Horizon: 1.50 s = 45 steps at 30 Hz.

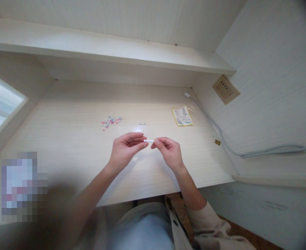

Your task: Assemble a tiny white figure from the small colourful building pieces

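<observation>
A short, thin white stick [149, 141] lies level between my hands, above the desk [153, 166]. My left hand [127, 147] pinches its left end between thumb and fingers. At the other end, the thumb and fingers of my right hand [170, 152] are closed on it. What the stick is exactly is too small to make out. Just beyond my hands, a few tiny greyish bits [143, 124] sit in a short row on the desk. Further left is a loose scatter of small pink, blue and white pieces [111, 121].
A yellow-edged printed card [182, 116] lies at the back right, beside clear plastic. A grey cable [220, 133] with a white plug [187, 94] runs along the right wall, near a small gold-coloured piece [217, 142]. A shelf [111, 50] overhangs the back. A blurred-out object [18, 184] occupies the left front.
</observation>
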Motion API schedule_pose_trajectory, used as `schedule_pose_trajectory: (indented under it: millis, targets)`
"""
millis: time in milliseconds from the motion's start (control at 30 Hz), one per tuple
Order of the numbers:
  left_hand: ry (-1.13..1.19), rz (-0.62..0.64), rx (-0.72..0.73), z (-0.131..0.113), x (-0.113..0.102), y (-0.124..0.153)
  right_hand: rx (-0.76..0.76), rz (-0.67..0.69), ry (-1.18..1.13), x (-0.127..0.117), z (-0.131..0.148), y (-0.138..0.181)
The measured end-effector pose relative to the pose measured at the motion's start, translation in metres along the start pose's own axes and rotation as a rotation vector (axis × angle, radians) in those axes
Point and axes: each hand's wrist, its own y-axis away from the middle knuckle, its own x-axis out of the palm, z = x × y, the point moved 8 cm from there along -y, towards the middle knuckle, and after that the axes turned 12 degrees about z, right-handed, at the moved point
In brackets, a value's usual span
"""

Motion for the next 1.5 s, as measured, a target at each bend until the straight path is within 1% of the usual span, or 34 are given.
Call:
schedule_pose_trajectory:
  millis: [233, 433, 633, 800, 933, 1100, 1500]
  targets:
    - [-0.016, 0.002, 0.019, 0.0011, 0.0000, 0.0003, 0.004, -0.002, 0.005, -0.0010, 0.0014, 0.0011]
    - [-0.053, 0.043, 0.032, -0.0006, 0.0017, 0.0006, -0.001, -0.006, 0.005, -0.0003, 0.0016, 0.0021]
    - [-0.121, 0.067, 0.087, -0.0028, 0.0027, 0.0028, -0.028, 0.005, -0.038, 0.0000, 0.0012, 0.0044]
    - [-0.142, 0.070, 0.113, -0.0019, 0.0018, 0.0042, -0.019, 0.008, -0.047, 0.0002, 0.0011, 0.0069]
    - [-0.153, 0.051, 0.107, -0.0016, 0.0005, 0.0048, -0.020, 0.007, -0.058, 0.0011, 0.0005, 0.0070]
    - [-0.144, 0.072, 0.092, -0.0021, 0.0040, 0.0045, -0.033, 0.003, -0.056, 0.0010, 0.0005, 0.0067]
    - [-0.161, 0.077, 0.086, -0.0030, 0.0082, 0.0050, -0.012, 0.019, -0.009, 0.0018, 0.0014, 0.0084]
